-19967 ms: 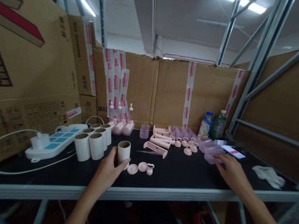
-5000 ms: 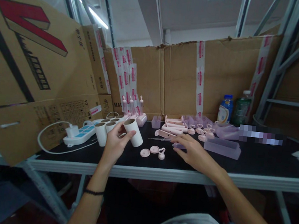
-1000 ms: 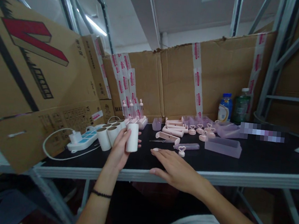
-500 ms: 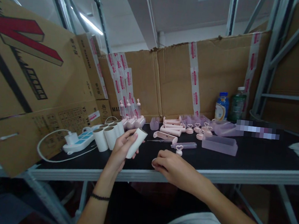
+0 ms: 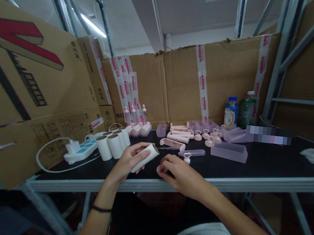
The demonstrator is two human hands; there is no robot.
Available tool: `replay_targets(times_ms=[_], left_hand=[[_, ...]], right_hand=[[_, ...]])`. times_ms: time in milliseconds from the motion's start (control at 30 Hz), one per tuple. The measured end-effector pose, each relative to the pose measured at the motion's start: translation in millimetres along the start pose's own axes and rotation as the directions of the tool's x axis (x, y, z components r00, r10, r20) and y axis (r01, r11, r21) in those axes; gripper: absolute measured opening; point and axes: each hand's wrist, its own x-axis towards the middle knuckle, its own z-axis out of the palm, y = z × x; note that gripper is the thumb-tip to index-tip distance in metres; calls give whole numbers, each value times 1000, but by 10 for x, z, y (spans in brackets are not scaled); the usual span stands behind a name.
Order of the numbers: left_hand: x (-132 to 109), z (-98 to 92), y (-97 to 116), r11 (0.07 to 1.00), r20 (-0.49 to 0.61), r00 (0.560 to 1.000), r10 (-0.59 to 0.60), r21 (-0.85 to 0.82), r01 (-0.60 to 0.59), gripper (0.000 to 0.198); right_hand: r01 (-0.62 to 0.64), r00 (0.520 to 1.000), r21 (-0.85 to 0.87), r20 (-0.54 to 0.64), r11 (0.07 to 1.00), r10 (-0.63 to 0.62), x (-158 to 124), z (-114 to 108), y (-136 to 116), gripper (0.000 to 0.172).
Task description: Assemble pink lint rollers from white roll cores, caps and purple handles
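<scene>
My left hand (image 5: 130,161) is wrapped round a white paper roll (image 5: 146,157), shaped like a lint-roller refill. The roll is tilted, and its open brown cardboard core faces up and to the right. Just right of it, my right hand (image 5: 176,172) pinches a small pale pink round piece (image 5: 159,169), mostly hidden by the fingers. Behind that hand, a heart-topped pink cap (image 5: 187,157) stands beside a clear purple tube (image 5: 194,153). A pink half-shell part (image 5: 173,144) and a thin screwdriver-like tool (image 5: 167,148) lie beyond the hands.
Several white rolls (image 5: 115,145) stand at the left by a power strip (image 5: 82,150) with a looping cable. Pink assembled pieces (image 5: 136,129), heart-topped caps (image 5: 206,134) and a purple tray (image 5: 229,152) are farther back. Two bottles (image 5: 231,112) stand against the cardboard wall (image 5: 182,86).
My left hand has tipped the roll over to the right, so its open end now faces my right hand. The right hand has shifted slightly left, still pinching the pink piece.
</scene>
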Motion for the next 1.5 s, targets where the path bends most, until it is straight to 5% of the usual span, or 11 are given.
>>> replay_targets(times_ms=[233,400,500,600,733,1033,1500], left_hand=[[1,-49,-2,1000,-25,1000,-8,14,8,61],[3,-90,-16,1000,-54,998,-8,19,9,64],[8,-96,-33,1000,-51,999,-9,21,11,62],[-1,-76,-31,1000,-36,999,-3,26,4,60],[-35,-12,26,998,49,999,19,52,-22,53],[-101,120,196,986,189,979,75,135,-101,50],[-175,239,340,984,160,980,120,114,-139,47]], right_hand=[[70,991,-25,116,997,-66,-31,-57,-102,37],[116,988,-19,106,993,-114,-8,-20,-159,9],[105,994,92,7,990,-106,5,-14,-149,14],[66,981,285,-196,956,-9,27,-21,-111,16],[12,886,567,-388,824,254,63,-20,-45,19],[6,851,823,-302,568,429,104,-47,-48,23],[63,787,710,-467,701,403,117,82,-174,19]])
